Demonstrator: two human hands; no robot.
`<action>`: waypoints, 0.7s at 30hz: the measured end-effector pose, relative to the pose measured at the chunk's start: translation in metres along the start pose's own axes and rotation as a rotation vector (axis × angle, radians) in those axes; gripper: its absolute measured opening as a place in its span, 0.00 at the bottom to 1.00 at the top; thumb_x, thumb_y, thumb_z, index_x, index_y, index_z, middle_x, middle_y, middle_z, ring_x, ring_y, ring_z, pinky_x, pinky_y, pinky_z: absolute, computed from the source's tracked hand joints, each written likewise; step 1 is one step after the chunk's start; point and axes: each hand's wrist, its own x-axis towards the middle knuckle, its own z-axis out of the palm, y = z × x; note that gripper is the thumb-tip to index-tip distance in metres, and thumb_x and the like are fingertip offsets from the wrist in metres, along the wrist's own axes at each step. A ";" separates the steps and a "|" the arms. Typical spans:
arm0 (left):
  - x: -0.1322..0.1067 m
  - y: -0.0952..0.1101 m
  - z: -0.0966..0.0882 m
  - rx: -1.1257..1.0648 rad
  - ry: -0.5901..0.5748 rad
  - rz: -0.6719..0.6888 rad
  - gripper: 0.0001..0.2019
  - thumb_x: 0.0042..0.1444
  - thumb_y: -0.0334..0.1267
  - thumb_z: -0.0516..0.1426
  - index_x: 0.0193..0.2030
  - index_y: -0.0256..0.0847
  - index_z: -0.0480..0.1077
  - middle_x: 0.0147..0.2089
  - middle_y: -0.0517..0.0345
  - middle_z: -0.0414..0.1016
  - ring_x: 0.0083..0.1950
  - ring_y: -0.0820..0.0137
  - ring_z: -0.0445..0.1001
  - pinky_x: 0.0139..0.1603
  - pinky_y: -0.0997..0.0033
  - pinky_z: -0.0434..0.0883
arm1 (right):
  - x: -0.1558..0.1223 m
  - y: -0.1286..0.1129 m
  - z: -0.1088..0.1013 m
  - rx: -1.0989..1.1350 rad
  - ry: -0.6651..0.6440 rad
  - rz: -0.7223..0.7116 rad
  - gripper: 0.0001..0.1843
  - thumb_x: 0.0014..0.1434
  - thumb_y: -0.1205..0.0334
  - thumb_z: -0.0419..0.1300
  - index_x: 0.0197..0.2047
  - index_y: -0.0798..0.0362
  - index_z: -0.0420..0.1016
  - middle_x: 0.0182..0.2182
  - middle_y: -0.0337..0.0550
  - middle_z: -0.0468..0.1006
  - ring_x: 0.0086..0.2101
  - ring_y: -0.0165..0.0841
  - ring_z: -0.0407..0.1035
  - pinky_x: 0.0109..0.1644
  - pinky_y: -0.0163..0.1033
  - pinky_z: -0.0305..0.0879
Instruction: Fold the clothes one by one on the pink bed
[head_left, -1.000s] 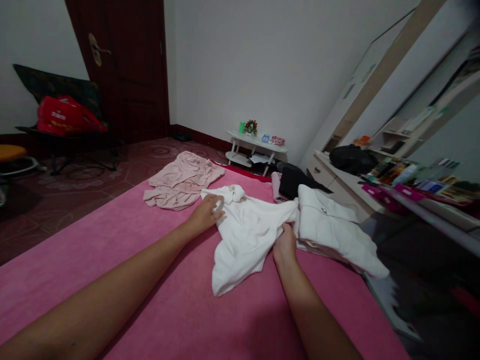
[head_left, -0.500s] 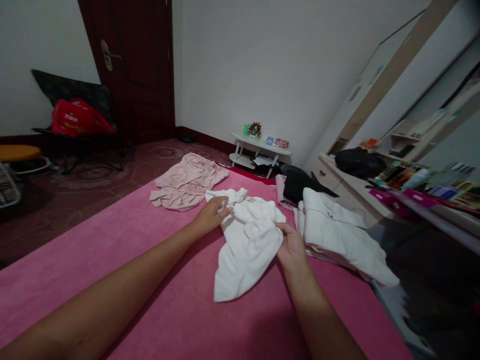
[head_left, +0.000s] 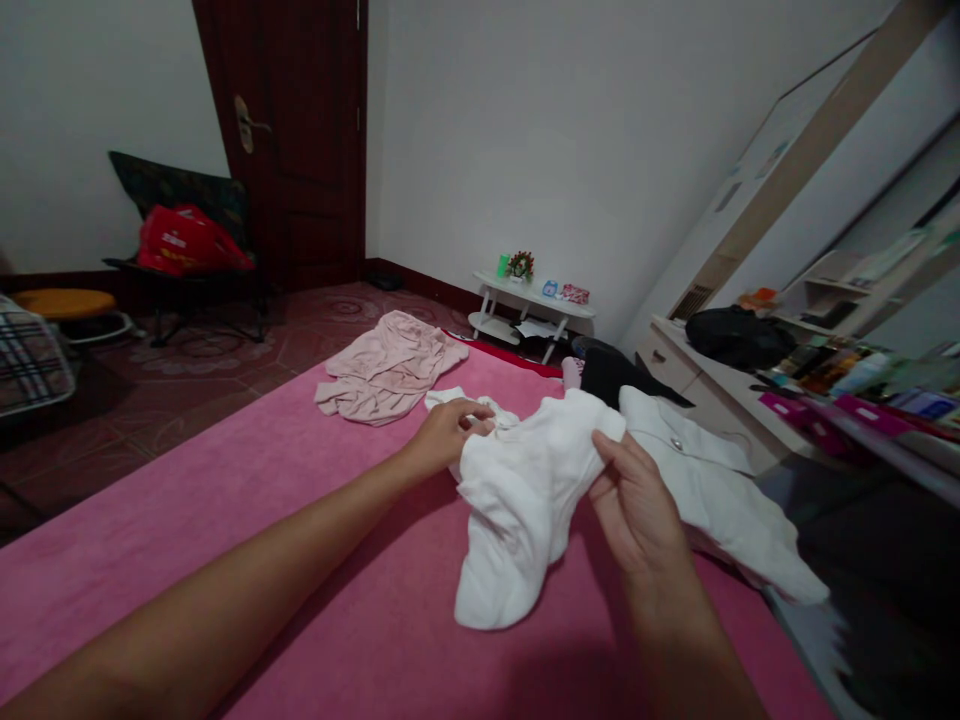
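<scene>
A crumpled white garment (head_left: pixel 525 490) is stretched between my two hands above the pink bed cover (head_left: pixel 360 600). Its lower part hangs toward me, and its exact kind does not show. My left hand (head_left: pixel 446 435) has its fingers curled on the garment's far left part, where the fabric is bunched. With thumb and fingers pinched, my right hand (head_left: pixel 637 500) holds up its right edge. Just right of that hand lies a folded white garment with a metal button (head_left: pixel 720 470). A wrinkled pale pink garment (head_left: pixel 394 365) is spread at the bed's far left.
Black clothing (head_left: pixel 622 375) lies behind the folded white garment. Beyond the bed stands a low white table (head_left: pixel 532 290) with small items. A cluttered dresser (head_left: pixel 697 370) lines the right side. At left are a chair with a red bag (head_left: pixel 191 240) and an orange-topped stool (head_left: pixel 67 302).
My right hand has lifted the right edge of the white garment up and to the right. My left hand keeps to the far left part. The view has shifted slightly left.
</scene>
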 end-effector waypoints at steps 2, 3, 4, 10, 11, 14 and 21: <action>-0.001 0.016 -0.003 -0.135 -0.045 0.005 0.20 0.62 0.49 0.50 0.44 0.37 0.75 0.43 0.51 0.78 0.40 0.67 0.74 0.41 0.70 0.70 | 0.001 0.001 0.001 0.038 0.034 -0.050 0.17 0.49 0.63 0.65 0.45 0.54 0.77 0.43 0.45 0.81 0.47 0.40 0.74 0.54 0.47 0.70; -0.002 0.021 -0.004 -0.178 -0.091 0.029 0.22 0.63 0.51 0.48 0.45 0.37 0.75 0.44 0.51 0.78 0.42 0.67 0.74 0.42 0.71 0.70 | 0.001 0.001 0.002 0.050 0.044 -0.067 0.17 0.49 0.64 0.64 0.45 0.54 0.76 0.44 0.45 0.80 0.47 0.39 0.73 0.55 0.46 0.68; -0.004 0.025 -0.006 -0.192 -0.154 0.060 0.22 0.64 0.51 0.47 0.46 0.38 0.75 0.46 0.52 0.77 0.44 0.67 0.74 0.44 0.71 0.69 | 0.002 0.001 0.003 0.058 0.057 -0.080 0.17 0.50 0.64 0.64 0.45 0.54 0.76 0.44 0.44 0.80 0.48 0.38 0.73 0.57 0.45 0.67; -0.011 0.015 -0.013 0.075 -0.658 0.064 0.08 0.48 0.39 0.61 0.36 0.43 0.79 0.35 0.60 0.80 0.35 0.70 0.75 0.37 0.77 0.67 | 0.008 -0.016 -0.007 0.136 0.234 -0.187 0.14 0.53 0.67 0.60 0.44 0.53 0.75 0.45 0.41 0.79 0.50 0.33 0.71 0.61 0.44 0.63; -0.012 0.014 -0.015 0.130 -0.676 0.042 0.05 0.46 0.36 0.62 0.32 0.43 0.79 0.30 0.61 0.80 0.31 0.71 0.74 0.34 0.78 0.66 | 0.010 -0.021 -0.011 0.149 0.256 -0.224 0.13 0.53 0.67 0.58 0.44 0.53 0.75 0.46 0.42 0.79 0.50 0.33 0.71 0.61 0.45 0.63; -0.012 0.017 -0.025 0.278 -0.682 -0.092 0.06 0.47 0.36 0.59 0.22 0.42 0.75 0.20 0.61 0.75 0.22 0.72 0.71 0.25 0.78 0.62 | 0.016 -0.035 -0.027 0.199 0.324 -0.311 0.13 0.54 0.67 0.56 0.44 0.53 0.74 0.48 0.44 0.78 0.51 0.34 0.70 0.59 0.46 0.66; -0.009 0.020 -0.040 0.839 -0.371 -0.230 0.09 0.47 0.43 0.61 0.28 0.41 0.77 0.29 0.48 0.78 0.34 0.57 0.77 0.35 0.65 0.68 | 0.020 -0.036 -0.044 0.129 0.317 -0.421 0.09 0.54 0.66 0.56 0.39 0.47 0.73 0.46 0.44 0.78 0.52 0.39 0.69 0.56 0.51 0.68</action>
